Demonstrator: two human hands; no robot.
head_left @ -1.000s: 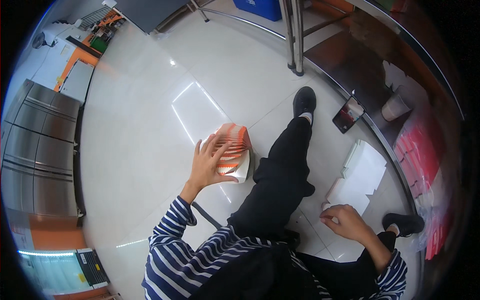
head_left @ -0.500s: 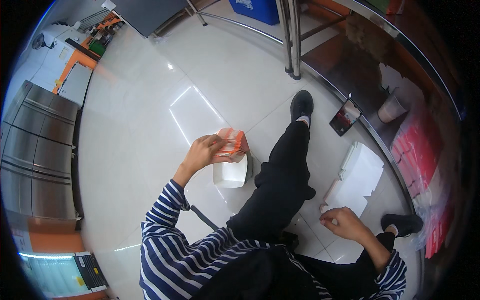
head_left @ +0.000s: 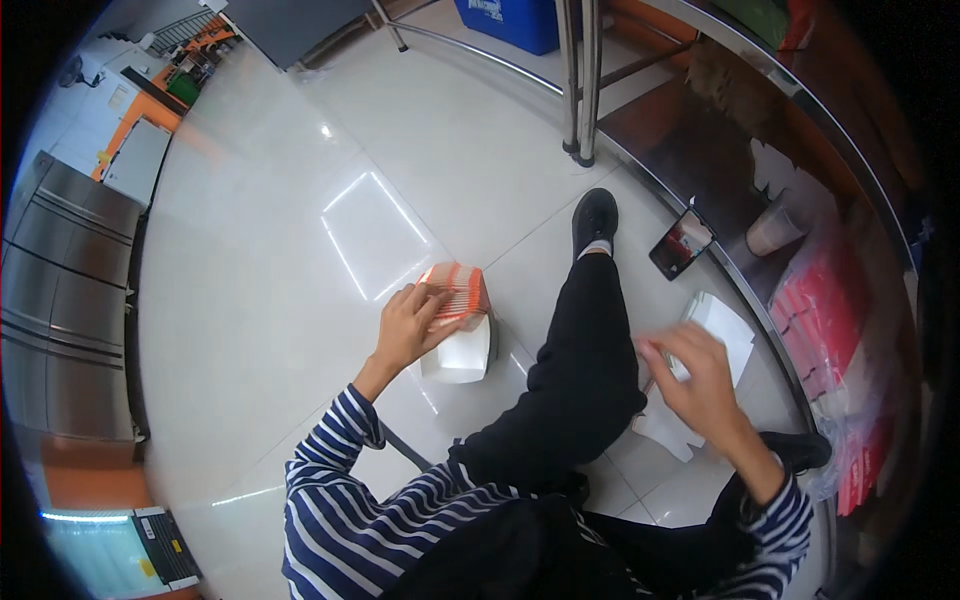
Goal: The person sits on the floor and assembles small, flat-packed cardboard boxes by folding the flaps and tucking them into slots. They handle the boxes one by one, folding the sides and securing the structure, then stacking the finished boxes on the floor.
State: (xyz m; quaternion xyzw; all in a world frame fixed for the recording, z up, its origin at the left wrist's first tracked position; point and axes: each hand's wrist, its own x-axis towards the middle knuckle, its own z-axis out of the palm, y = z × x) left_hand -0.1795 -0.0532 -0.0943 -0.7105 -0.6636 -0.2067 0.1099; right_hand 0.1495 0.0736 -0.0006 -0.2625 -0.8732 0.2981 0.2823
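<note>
My left hand (head_left: 408, 325) is closed around the side of a nested stack of orange-and-white paper food trays (head_left: 457, 290), its fingers across the upper edges. The white inside of the nearest tray (head_left: 462, 358) faces me. Over to the right, my right hand (head_left: 697, 377) hangs above flat white cardboard blanks (head_left: 728, 335), partly covering them. Its fingers are bent and smeared by motion, so whether anything is between them does not show.
A phone (head_left: 684, 243) leans against the edge of a low metal shelf (head_left: 640, 160) on the right. That shelf holds a plastic cup (head_left: 775, 228) and red packages in clear plastic (head_left: 822, 290). My outstretched leg (head_left: 575, 350) lies between the trays and the blanks.
My right hand has risen and moved forward over the blanks. My left hand stays on the tray stack. The view has shifted slightly.
</note>
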